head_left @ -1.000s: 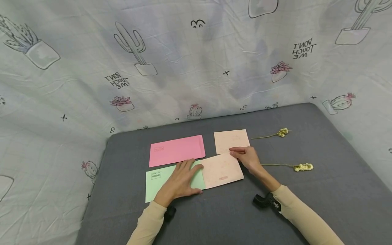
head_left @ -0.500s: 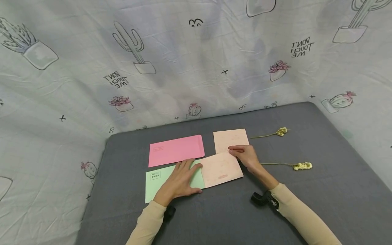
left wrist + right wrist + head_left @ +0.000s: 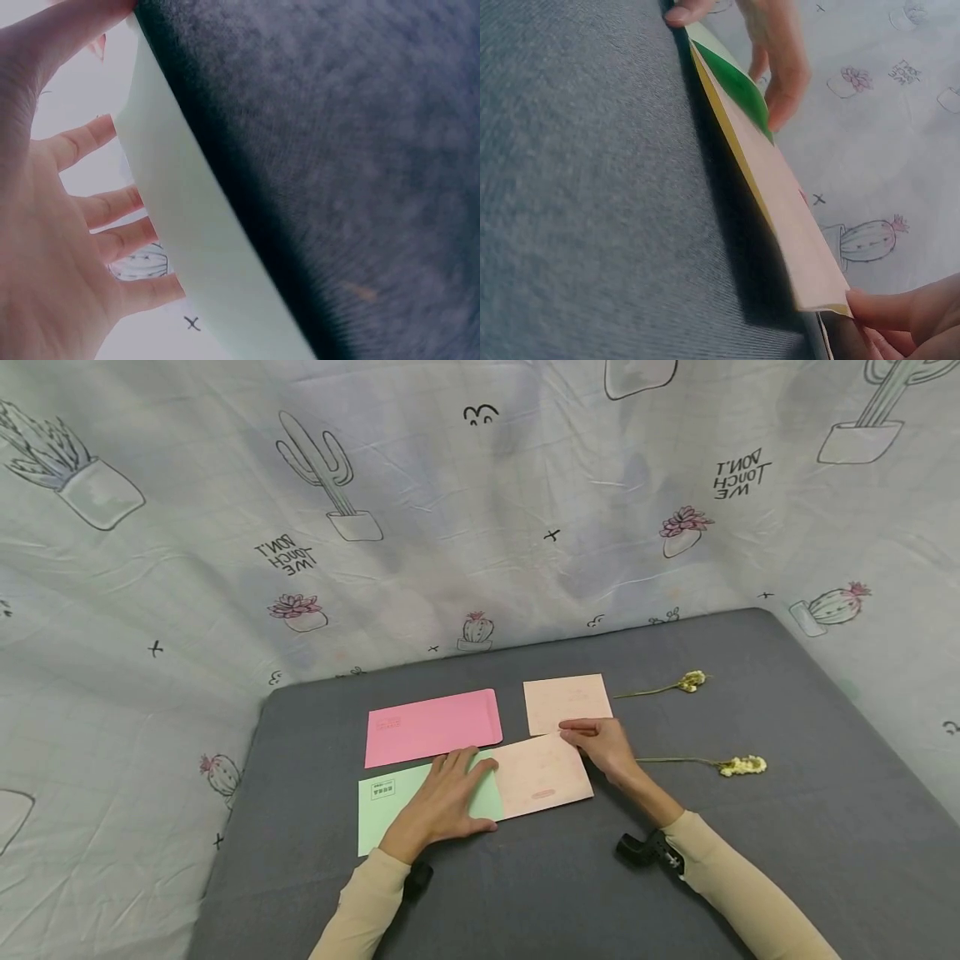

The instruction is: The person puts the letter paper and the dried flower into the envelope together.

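Observation:
My left hand (image 3: 442,802) spans a light green envelope (image 3: 390,814), thumb at its near edge and fingers at the far edge. In the right wrist view the mouth of this envelope (image 3: 739,86) bulges, showing darker green inside. A pale peach card (image 3: 540,777) lies partly in that mouth, with most of what shows sticking out to the right. At the card's far right corner, my right hand (image 3: 606,747) pinches it between thumb and fingers. Close up, the card (image 3: 795,225) slopes above the cloth and has a yellowish lower edge.
Behind the green envelope lies a pink envelope (image 3: 431,727). A second peach card (image 3: 566,697) lies just beyond my right hand. Two dried flower stems with pale yellow heads (image 3: 692,682) rest at the right on the grey tabletop (image 3: 525,893). A patterned curtain (image 3: 450,527) hangs behind.
The peach card has slid slightly left into the green envelope, my right hand still pinching its corner. My left hand keeps its hold.

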`<state>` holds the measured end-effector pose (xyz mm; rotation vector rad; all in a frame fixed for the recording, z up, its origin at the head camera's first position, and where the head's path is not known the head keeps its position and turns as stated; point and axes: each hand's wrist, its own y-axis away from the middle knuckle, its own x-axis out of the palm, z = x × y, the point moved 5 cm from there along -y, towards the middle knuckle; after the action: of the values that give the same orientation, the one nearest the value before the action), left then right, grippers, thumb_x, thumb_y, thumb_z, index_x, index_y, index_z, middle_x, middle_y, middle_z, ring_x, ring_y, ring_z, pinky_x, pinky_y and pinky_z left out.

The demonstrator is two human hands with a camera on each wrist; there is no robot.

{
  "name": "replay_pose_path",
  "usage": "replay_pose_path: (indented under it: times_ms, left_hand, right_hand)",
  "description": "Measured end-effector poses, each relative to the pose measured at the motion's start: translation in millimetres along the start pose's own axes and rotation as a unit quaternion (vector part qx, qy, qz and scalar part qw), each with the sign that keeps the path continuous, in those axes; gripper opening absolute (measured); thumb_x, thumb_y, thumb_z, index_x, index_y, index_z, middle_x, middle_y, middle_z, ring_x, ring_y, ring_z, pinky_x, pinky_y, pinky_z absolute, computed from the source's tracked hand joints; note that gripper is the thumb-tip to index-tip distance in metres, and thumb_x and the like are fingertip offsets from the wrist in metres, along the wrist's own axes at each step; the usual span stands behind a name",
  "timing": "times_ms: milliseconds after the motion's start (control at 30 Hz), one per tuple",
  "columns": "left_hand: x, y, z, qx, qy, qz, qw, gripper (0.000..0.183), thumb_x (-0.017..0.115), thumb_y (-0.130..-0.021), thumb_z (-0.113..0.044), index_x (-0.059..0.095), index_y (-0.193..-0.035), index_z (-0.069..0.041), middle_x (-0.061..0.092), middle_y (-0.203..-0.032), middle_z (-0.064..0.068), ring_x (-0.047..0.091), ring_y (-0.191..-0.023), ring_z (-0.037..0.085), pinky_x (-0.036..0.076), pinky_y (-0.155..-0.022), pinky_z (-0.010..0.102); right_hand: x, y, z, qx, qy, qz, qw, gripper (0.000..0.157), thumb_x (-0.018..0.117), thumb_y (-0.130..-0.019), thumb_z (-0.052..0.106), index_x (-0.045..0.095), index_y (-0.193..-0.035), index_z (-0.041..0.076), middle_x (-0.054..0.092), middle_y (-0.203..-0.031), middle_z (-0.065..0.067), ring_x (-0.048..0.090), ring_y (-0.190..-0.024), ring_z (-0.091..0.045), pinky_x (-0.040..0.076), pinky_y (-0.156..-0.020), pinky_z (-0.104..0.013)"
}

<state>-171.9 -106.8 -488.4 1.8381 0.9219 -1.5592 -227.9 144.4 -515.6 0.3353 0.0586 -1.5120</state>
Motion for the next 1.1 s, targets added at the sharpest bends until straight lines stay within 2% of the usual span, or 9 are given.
replay_pose_path:
  times_ms: [233,367,600,767,933,1100]
  left_hand:
    - [0.2,-0.9,0.7,-0.003,0.004,0.005,1.0000,0.084,0.078,-0.071,-0.060,0.048,-0.139,-0.020,0.044,-0.141,0.014,0.042,-0.129,0.030,0.036,-0.106,0.051]
    - [0.1,-1.4,1.5,-0.006,0.002,0.005,1.0000,0.084,0.078,-0.070,-0.060,0.048,-0.139,-0.021,0.044,-0.140,0.014,0.042,-0.129,0.030,0.035,-0.106,0.050]
    - [-0.4,-1.9,1.1,-0.004,0.001,0.005,1.0000,0.084,0.079,-0.070,-0.060,0.049,-0.138,-0.020,0.044,-0.140,0.013,0.042,-0.129,0.030,0.035,-0.106,0.050]
    - [-0.7,-1.9,1.4,-0.003,0.001,0.005,1.0000,0.084,0.079,-0.070,-0.060,0.049,-0.138,-0.020,0.045,-0.140,0.013,0.042,-0.129,0.030,0.035,-0.107,0.050]
    - [-1.4,-2.6,1.0,0.003,0.005,0.003,1.0000,0.084,0.080,-0.070,-0.058,0.049,-0.138,-0.020,0.045,-0.139,0.013,0.043,-0.128,0.030,0.035,-0.107,0.049]
    - [-1.3,-2.9,0.8,0.001,0.006,0.005,1.0000,0.083,0.080,-0.070,-0.058,0.049,-0.138,-0.020,0.045,-0.139,0.013,0.042,-0.129,0.030,0.035,-0.107,0.049]
  right_hand:
    - [1.5,0.9,3.6,-0.006,0.001,0.044,0.999,0.030,0.061,-0.096,0.005,0.063,-0.121,-0.010,0.064,-0.119,-0.027,0.069,-0.100,-0.029,0.058,-0.075,-0.031]
    - [-1.8,3.7,5.6,-0.001,0.014,0.073,0.997,0.037,0.059,-0.096,0.007,0.057,-0.128,-0.011,0.063,-0.121,-0.028,0.068,-0.098,-0.027,0.058,-0.073,-0.031]
    - [-8.6,12.6,3.9,0.040,0.023,0.106,0.993,0.039,0.061,-0.096,0.009,0.055,-0.126,-0.015,0.070,-0.099,-0.021,0.066,-0.071,-0.012,0.058,-0.065,-0.028]
    - [-10.6,18.6,5.6,0.053,0.024,0.125,0.990,0.034,0.062,-0.095,0.008,0.060,-0.117,-0.018,0.072,-0.085,-0.015,0.065,-0.064,-0.010,0.058,-0.062,-0.028]
    - [-10.2,20.3,6.0,0.057,0.033,0.122,0.990,0.028,0.064,-0.094,0.007,0.065,-0.109,-0.017,0.069,-0.073,-0.008,0.063,-0.059,-0.008,0.056,-0.058,-0.026]
    - [-7.8,17.9,3.9,0.051,0.047,0.117,0.991,0.025,0.066,-0.093,0.007,0.067,-0.104,-0.015,0.067,-0.069,-0.004,0.062,-0.057,-0.008,0.056,-0.056,-0.025]
